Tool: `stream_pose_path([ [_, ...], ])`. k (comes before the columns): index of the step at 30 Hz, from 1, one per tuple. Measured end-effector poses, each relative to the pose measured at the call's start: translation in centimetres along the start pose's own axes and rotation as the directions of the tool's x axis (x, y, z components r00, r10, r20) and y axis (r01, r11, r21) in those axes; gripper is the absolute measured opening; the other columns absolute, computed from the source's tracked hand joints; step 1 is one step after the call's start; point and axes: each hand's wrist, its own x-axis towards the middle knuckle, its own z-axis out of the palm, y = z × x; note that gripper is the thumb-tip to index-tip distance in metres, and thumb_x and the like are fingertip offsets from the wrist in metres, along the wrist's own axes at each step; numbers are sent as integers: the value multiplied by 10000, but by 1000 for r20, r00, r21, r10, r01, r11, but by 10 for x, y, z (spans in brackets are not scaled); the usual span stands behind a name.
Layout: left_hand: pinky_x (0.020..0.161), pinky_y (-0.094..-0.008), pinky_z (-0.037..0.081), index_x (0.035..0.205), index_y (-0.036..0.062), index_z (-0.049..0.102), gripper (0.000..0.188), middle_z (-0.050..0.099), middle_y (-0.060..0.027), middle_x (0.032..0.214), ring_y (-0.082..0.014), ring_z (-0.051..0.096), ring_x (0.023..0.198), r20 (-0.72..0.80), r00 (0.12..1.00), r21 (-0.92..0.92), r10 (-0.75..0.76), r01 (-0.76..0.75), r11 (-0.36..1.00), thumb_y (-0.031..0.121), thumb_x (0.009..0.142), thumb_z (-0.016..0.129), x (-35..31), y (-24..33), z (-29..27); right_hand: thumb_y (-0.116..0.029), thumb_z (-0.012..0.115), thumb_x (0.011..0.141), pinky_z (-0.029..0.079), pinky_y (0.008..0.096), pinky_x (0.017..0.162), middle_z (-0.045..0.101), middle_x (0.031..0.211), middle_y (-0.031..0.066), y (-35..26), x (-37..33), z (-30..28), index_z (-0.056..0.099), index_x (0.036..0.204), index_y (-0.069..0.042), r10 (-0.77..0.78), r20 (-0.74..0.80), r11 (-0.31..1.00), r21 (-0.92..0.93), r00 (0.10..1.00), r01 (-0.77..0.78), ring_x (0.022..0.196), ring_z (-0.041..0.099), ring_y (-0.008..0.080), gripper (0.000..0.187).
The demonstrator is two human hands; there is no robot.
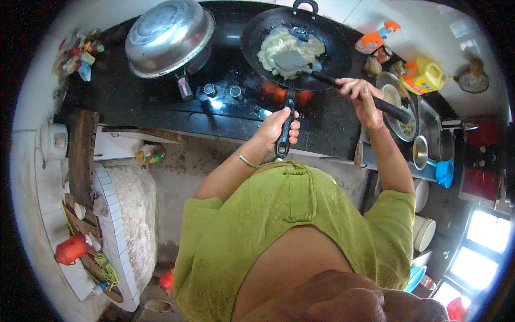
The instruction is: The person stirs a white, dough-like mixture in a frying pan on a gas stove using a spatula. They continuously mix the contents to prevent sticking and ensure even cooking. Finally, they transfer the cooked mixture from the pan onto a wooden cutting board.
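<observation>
A black wok (333, 64) sits over the right burner, where an orange glow shows. Pale yellowish food, which looks like egg, (279, 41) lies in its middle. My left hand (281, 129) is wrapped round the wok's long black handle (283, 144). In my right hand (362, 99) is a spatula (289, 60), gripped by its dark handle. Its flat grey blade rests on the food inside the wok. The tip of the handle points down to the right, past my hand.
Left on the stove (155, 102) stands a pan under a large metal lid (170, 37); two knobs are in front. At the right are an orange spray bottle (377, 37), a yellow jug (425, 75), a metal plate (394, 126), a sink (430, 121) and a blue bowl (444, 173).
</observation>
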Motion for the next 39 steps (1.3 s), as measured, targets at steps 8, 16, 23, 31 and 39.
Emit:
stream_pose_path([
  [8, 468, -264, 393, 911, 94, 419, 237, 438, -26, 680, -120, 426, 538, -19, 1000, 0, 7, -7, 1000, 331, 912, 407, -1, -4, 1, -165, 419, 905, 483, 374, 808, 469, 747, 61, 45, -12, 10, 473, 703, 24, 117, -76, 990, 92, 990, -109, 761, 483, 130, 282],
  [16, 473, -256, 380, 939, 89, 444, 248, 437, -25, 678, -123, 415, 544, -7, 1000, 10, 7, -7, 1000, 332, 913, 402, 2, 0, -4, -281, 517, 863, 533, 312, 592, 495, 683, 17, -5, 59, -4, 516, 673, -60, 341, -143, 940, 54, 929, -337, 628, 496, 90, 292],
  [23, 471, -255, 378, 942, 94, 433, 237, 434, -23, 678, -116, 410, 542, -7, 999, 42, 43, -42, 998, 329, 910, 412, 2, -4, 0, -180, 431, 896, 503, 391, 691, 450, 731, 66, -18, 76, 12, 427, 672, -47, 307, -187, 934, 248, 933, -258, 691, 466, 153, 260],
  [31, 456, -284, 404, 924, 97, 405, 254, 443, -34, 661, -132, 442, 522, -33, 998, -11, 59, -60, 998, 350, 904, 423, 8, -15, -1, -195, 467, 890, 472, 256, 577, 520, 674, 26, 53, -3, 22, 562, 720, -6, 108, -209, 981, -138, 972, -139, 608, 500, 97, 271],
  [39, 472, -276, 383, 932, 102, 415, 228, 434, -30, 667, -124, 416, 532, -77, 994, 16, 78, -77, 997, 329, 910, 412, 8, -14, 7, -262, 510, 863, 525, 330, 580, 475, 670, 23, -18, 81, -5, 496, 669, -47, 362, -259, 928, 9, 895, -373, 615, 473, 102, 290],
])
